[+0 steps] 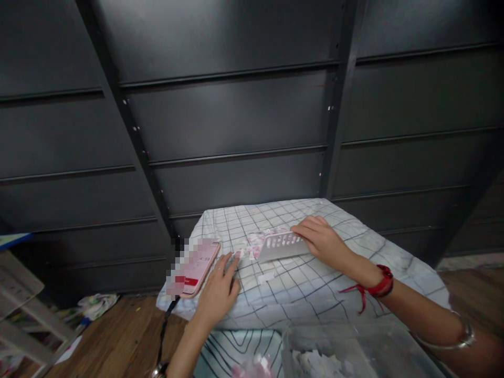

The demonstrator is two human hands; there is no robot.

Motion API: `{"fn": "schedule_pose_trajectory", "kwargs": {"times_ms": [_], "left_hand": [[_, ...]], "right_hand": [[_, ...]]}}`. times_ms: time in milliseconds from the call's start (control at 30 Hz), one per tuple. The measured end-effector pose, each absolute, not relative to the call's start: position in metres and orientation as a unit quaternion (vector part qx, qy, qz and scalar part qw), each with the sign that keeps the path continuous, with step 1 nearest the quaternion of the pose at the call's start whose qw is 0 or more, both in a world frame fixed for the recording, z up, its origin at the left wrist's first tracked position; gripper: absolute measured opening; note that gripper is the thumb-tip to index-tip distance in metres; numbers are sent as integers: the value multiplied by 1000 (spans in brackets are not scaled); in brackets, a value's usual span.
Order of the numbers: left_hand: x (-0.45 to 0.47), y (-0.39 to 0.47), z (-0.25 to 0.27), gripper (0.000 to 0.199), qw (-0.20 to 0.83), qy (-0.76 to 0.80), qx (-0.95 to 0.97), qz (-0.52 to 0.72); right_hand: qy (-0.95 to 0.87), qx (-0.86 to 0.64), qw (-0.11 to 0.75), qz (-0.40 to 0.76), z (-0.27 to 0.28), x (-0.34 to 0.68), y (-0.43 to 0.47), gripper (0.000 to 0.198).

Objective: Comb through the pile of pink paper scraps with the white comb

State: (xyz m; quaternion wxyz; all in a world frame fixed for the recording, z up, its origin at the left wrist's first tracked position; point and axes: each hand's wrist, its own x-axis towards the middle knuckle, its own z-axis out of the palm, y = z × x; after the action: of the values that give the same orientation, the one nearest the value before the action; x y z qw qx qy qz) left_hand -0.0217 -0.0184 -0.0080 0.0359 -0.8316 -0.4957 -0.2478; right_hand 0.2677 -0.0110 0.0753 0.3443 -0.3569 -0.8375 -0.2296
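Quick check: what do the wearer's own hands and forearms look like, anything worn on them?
Both are bare, with no gloves or sleeves in view. The left hand seems to wear a thin ring; something silvery shows at that wrist. Behind the right hand come a red bracelet with loose ends and a silver bangle.

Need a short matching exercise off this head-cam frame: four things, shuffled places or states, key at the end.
1. Flat whitish rectangular panel
2. Pink rectangular phone
3. Red cord bracelet
4. Clear plastic bin

A. Around the right wrist
B. Pale scraps inside
C. Left of the left hand
D. Held tilted in the right hand

Pairs: 1-D, 2-C, 3-A, 4-B
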Motion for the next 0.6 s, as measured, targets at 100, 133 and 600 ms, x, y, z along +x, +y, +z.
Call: {"fn": "schedule_pose_trajectory", "kwargs": {"times_ms": [100, 133, 600], "left_hand": [[-22, -18, -9, 48, 42, -490, -832, -255], [-22, -18, -9, 49, 43, -490, -833, -255], [-21, -18, -7, 49, 37, -493, -833, -249]], "right_hand": [[-838, -373, 321, -235, 75, 279, -11, 25], [-839, -377, 313, -237, 74, 283, -10, 25], [-872, -331, 323, -163, 65, 267, -5, 27]]}}
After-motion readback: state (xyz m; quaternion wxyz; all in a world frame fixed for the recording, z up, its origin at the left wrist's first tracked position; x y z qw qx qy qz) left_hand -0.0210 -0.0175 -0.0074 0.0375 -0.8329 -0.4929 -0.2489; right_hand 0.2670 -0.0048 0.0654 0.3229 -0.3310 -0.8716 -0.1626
